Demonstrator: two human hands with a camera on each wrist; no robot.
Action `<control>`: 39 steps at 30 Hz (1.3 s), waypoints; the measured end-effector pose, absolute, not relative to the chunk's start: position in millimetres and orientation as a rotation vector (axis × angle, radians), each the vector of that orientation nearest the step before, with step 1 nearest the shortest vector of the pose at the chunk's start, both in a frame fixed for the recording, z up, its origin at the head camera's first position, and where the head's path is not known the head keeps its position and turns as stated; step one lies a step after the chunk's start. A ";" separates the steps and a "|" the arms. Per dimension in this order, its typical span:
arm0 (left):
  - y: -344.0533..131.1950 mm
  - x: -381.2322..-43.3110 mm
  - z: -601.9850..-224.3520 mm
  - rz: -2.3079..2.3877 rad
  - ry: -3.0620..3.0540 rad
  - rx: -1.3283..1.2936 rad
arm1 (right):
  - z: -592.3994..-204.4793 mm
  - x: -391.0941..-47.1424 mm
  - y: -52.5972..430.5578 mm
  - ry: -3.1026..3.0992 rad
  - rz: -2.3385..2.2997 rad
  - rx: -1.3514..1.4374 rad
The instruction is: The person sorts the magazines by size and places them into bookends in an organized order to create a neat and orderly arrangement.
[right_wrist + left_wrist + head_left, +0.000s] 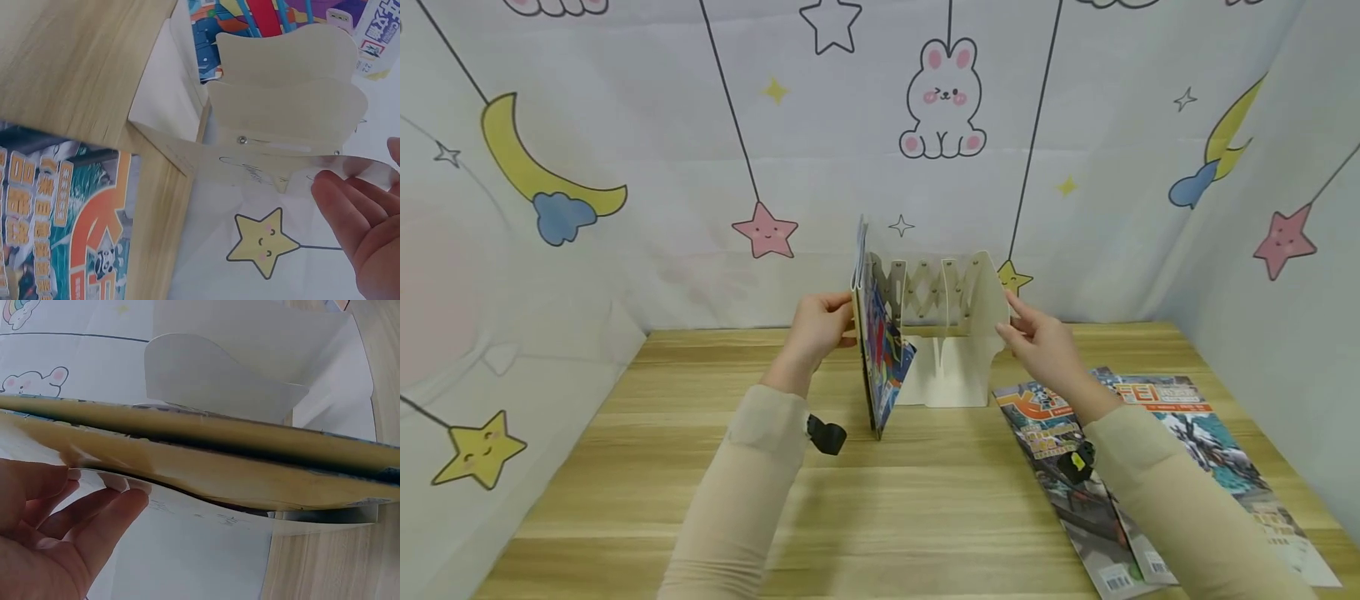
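A cream expandable book rack [951,383] with a folding lattice back stands at the rear of the table. Colourful magazines [880,350] stand upright against its left end, their page edges [206,465] showing in the left wrist view. My left hand [822,327] pinches the rack's left end panel [187,550] beside the magazines. At the opposite side my right hand [1043,348] grips the right end panel [991,325] by its edge, fingers on its outer face. Between the ends, divider plates [287,112] rise in the right wrist view.
Two magazines lie overlapping on the table at the right, one [1052,433] partly under the other [1217,442], beneath my right forearm. A white patterned cloth [850,167] hangs behind and at both sides. Bare wood tabletop [925,517] shows in front of the rack.
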State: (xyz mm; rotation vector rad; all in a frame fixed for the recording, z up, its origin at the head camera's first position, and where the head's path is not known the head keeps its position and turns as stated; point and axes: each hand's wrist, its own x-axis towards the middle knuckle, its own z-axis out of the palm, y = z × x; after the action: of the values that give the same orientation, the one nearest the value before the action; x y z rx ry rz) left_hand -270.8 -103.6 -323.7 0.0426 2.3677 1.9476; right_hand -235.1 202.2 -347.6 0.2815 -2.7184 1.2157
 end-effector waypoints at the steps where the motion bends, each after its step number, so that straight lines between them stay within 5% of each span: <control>1: -103.6 -270.5 -323.6 1.957 2.358 0.034 | -346.8 -233.6 203.3 -2.750 1.189 0.305; 16: -101.5 -268.9 -328.1 2.071 2.267 -0.029 | -359.8 -200.7 208.8 -3.200 0.635 0.472; 39: -104.6 -266.3 -328.1 2.030 2.292 -0.043 | -411.1 -171.6 211.0 -3.357 0.375 0.153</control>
State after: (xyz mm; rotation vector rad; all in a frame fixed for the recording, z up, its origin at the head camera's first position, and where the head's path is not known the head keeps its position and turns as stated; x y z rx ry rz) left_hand -266.3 -104.6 -328.1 -0.0429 2.2922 2.0301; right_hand -171.6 211.0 -411.1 0.1528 -3.3571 0.3750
